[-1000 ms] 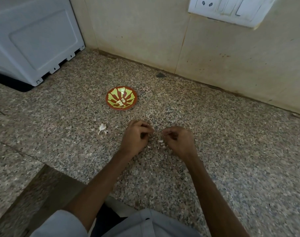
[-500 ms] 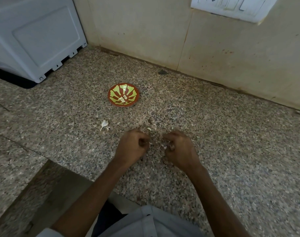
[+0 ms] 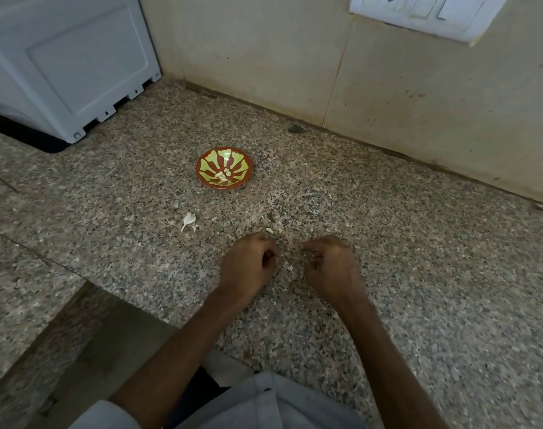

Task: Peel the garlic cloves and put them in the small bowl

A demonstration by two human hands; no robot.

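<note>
**A:** So, what are the hands doing?

**B:** Both are low over the speckled granite counter (image 3: 434,274), side by side with a gap between them. The left hand (image 3: 248,265) has its fingers curled in against the thumb, and the right hand (image 3: 332,267) is curled the same way. Whether either one pinches a clove, I cannot tell.

**A:** And the garlic?

**B:** A few pale peeled cloves (image 3: 223,176) lie in the small red bowl with yellow-green petals (image 3: 213,158), beyond the left hand and well apart from it. Out past that hand's left side, a white garlic piece (image 3: 188,220) lies on the counter. In the gap between the two hands sit thin white peel scraps (image 3: 290,267).
</note>
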